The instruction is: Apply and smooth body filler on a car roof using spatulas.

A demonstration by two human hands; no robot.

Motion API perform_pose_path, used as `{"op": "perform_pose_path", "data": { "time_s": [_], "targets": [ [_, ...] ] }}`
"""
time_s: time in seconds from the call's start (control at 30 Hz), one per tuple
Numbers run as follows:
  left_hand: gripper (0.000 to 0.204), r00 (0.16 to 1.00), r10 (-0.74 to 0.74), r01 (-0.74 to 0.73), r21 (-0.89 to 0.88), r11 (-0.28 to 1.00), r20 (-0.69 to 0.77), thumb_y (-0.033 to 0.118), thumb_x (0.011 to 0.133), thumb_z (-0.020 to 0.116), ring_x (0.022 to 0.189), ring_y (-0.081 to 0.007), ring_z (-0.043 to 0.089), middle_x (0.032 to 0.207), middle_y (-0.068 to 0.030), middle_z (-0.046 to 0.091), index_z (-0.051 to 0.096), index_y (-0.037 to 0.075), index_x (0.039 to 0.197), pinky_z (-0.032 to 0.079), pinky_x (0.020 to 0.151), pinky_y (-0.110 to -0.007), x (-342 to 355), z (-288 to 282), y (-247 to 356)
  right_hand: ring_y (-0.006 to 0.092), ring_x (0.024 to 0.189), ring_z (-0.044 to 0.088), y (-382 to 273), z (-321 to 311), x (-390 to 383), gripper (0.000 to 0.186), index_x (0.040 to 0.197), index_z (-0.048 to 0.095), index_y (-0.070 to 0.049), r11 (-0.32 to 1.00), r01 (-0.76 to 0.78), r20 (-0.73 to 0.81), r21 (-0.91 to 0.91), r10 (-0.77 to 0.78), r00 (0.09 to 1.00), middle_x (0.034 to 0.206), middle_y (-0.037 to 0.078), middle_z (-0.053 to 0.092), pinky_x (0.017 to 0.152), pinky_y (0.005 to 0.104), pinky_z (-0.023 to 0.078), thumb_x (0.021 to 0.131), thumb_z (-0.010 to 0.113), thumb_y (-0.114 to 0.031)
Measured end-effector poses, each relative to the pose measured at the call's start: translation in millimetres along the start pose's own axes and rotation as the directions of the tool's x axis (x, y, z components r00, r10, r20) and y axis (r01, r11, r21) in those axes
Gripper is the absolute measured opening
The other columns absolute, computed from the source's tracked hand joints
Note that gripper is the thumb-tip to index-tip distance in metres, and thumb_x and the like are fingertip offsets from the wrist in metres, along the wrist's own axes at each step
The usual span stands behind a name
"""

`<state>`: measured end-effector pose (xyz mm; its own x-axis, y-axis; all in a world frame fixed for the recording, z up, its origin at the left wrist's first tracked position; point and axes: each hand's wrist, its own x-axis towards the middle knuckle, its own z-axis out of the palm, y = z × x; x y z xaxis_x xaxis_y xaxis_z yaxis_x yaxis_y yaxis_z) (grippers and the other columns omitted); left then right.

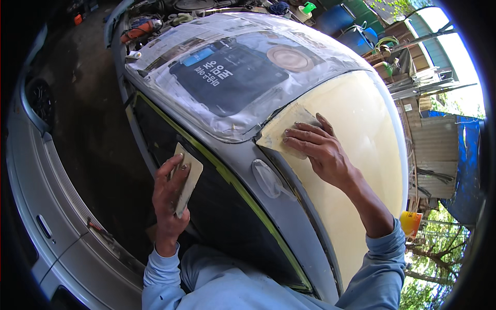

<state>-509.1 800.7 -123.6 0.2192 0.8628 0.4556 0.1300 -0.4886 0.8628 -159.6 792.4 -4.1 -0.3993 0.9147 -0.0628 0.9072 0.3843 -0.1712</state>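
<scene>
Hands: two, both bare, belonging to one person in pale blue sleeves.
Left hand (pixel 170 201): raised beside the car, fingers and thumb pinching one flat, cream rectangular plate (pixel 193 174), which is tilted on edge, apart from the bodywork.
Right hand (pixel 325 152): fingers slightly spread across one broad cream spreader (pixel 279 126), holding it; the thumb is hidden.
Spreader's place: at the front corner of the roof, beside the windscreen edge; how much of its underside touches the roof, I cannot tell.
Car roof (pixel 364 116): one, coated smooth pale yellow over grey bodywork.
Windscreen cover (pixel 227 75): newspaper, clear plastic and one dark printed panel, layered across the glass.
Side window (pixel 201 222): dark, edged by one band of yellow-green tape (pixel 222 170).
Pale patch (pixel 267 178): one, oval, on the grey frame between tape and roof.
Second car (pixel 93 248): one, silver, along the left.
Blue barrels (pixel 359 39): two, beyond the roof, upper right.
Yellow bucket (pixel 410 223): one, past the roof's right edge.
Blue tarp (pixel 467 160): one, hanging far right beside corrugated sheeting (pixel 435 150).
</scene>
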Motion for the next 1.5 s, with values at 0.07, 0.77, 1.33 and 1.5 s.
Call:
{"op": "perform_pose_path", "data": {
  "time_s": [0.07,0.77,1.33,1.5],
  "targets": [
    [0.044,1.000,0.008,-0.008,0.013,1.000,-0.010,-0.003,0.090,0.052,0.129,-0.0347,0.057,0.140,-0.0196,0.057,0.061,0.000,0.133,0.045,0.108,-0.041,-0.3,-0.8,-0.3,0.0260,0.134,0.055,0.6,-1.2,-0.9,0.062,0.131,0.067,-0.018,1.000,0.022,-0.041,-0.012,-0.023,0.999,0.137,0.003,0.065,0.120,0.0588,0.027,0.079,0.058,0.014],
    [0.055,0.999,-0.031,0.031,-0.012,0.999,0.025,0.034,0.090,0.054,0.131,-0.0379,0.054,0.143,-0.0203,0.053,0.061,0.007,0.138,0.046,0.106,-0.046,-1.8,-0.5,-1.1,0.0275,0.136,0.053,3.3,2.2,-23.6,0.057,0.135,0.064,-0.018,0.991,-0.042,0.031,0.123,0.038,0.999,0.140,0.003,0.062,0.119,0.0600,0.029,0.085,0.057,0.010],
    [0.056,0.998,-0.063,0.063,-0.024,0.998,0.014,0.040,0.092,0.057,0.131,-0.0401,0.054,0.143,-0.0213,0.052,0.061,0.009,0.139,0.046,0.106,-0.049,-12.2,-4.9,0.6,0.0263,0.130,0.058,-17.6,-45.7,-51.0,0.060,0.130,0.068,-0.017,0.999,-0.012,-0.017,-0.038,0.012,1.000,0.134,0.004,0.067,0.120,0.0592,0.029,0.079,0.058,0.014],
    [0.053,0.998,-0.059,0.059,-0.013,0.998,0.000,0.035,0.091,0.056,0.130,-0.0399,0.054,0.142,-0.0214,0.052,0.062,0.008,0.137,0.046,0.107,-0.048,-12.5,-2.8,0.9,0.0259,0.133,0.056,-1.5,-22.3,-8.0,0.064,0.131,0.067,-0.018,0.998,0.020,-0.065,-0.058,-0.024,0.998,0.136,0.002,0.066,0.121,0.0579,0.028,0.078,0.057,0.016]
  ]
}}
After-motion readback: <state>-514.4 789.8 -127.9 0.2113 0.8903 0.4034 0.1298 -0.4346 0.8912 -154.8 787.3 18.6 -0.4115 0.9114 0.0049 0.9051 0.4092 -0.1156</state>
